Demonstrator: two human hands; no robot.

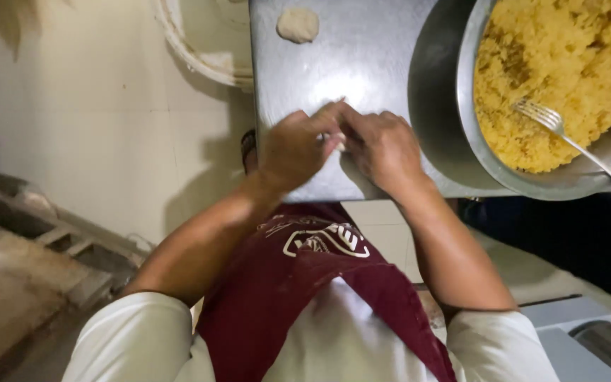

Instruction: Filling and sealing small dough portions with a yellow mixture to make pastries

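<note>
Pale dough is what I am watching, a small white piece [335, 139] pinched right where my two hands are meeting over the steel table [362, 64]. Starting on the left, my left hand [295, 147] is curling inward with the fingers bent and the thumb side turned toward the centre; its fingertips are pressing on the piece from the left, so it is closed around that near edge rather than lying flat. The piece itself is sitting between the hands, mostly hidden under them, and only a sliver is showing in the gap, so I cannot tell its shape or which way its long axis runs. Moving right, my right hand [383, 147] is covering the piece from the other side, knuckles up, fingers folded down and touching the left hand's fingertips. Both hands are equally near; neither is reaching.

Ahead of the left hand, well apart toward the far edge of the table, a second round lump of dough [298, 25] is lying flat and untouched. Further right, beyond the right hand, a wide metal bowl [469, 127] is holding a yellow crumbly filling [560, 64], and a fork [567, 138] is resting in it with its tines pointing back toward my hands.
</note>
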